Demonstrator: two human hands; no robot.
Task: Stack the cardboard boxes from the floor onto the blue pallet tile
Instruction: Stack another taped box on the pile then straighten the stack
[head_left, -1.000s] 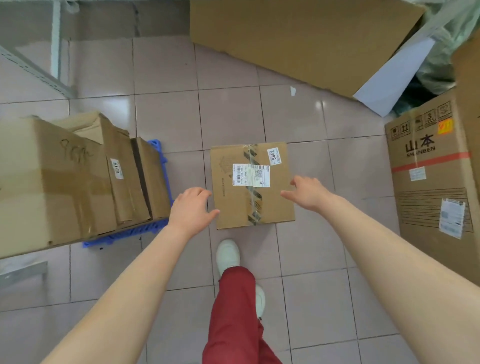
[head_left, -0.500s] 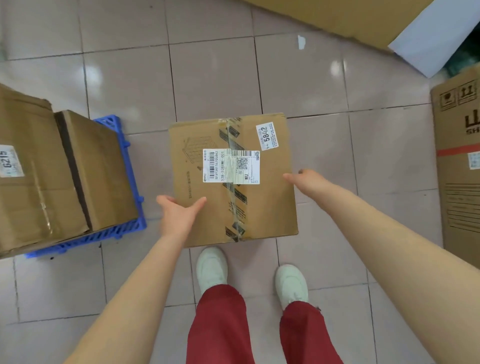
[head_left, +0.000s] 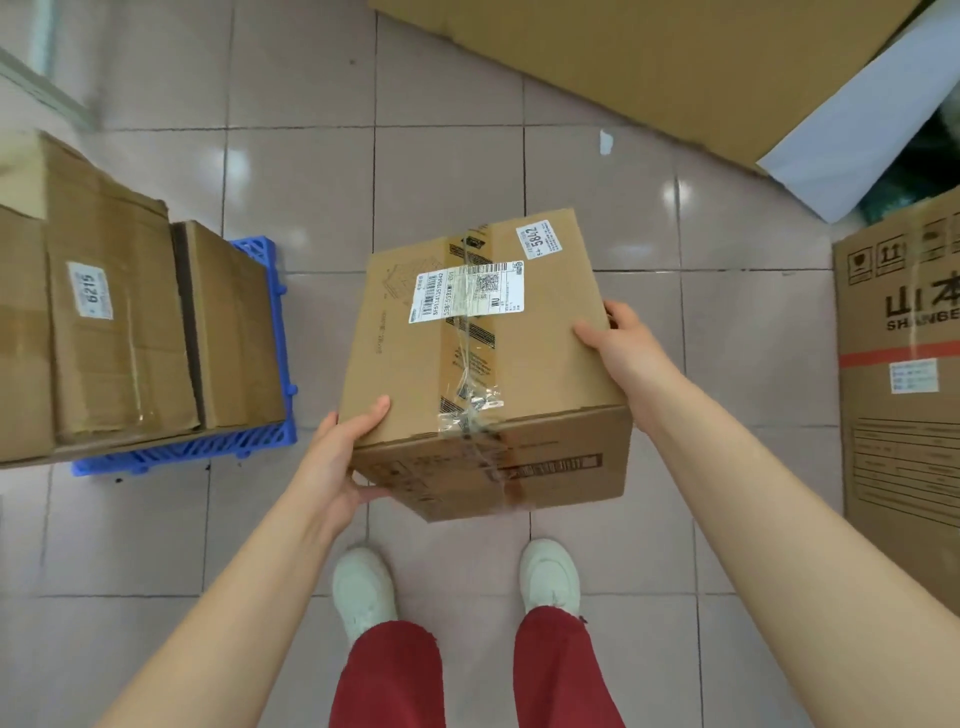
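The left hand (head_left: 343, 457) and right hand (head_left: 618, 345) clamp the taped cardboard box (head_left: 483, 364) between them, its tape seam running away from her, tilted slightly.

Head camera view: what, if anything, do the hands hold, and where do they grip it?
A taped cardboard box: left hand at its near-left corner, right hand on its right edge.

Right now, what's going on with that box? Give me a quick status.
Left hand and right hand grip taped box, lifted. Blue pallet left, already loaded with boxes. Nothing between.
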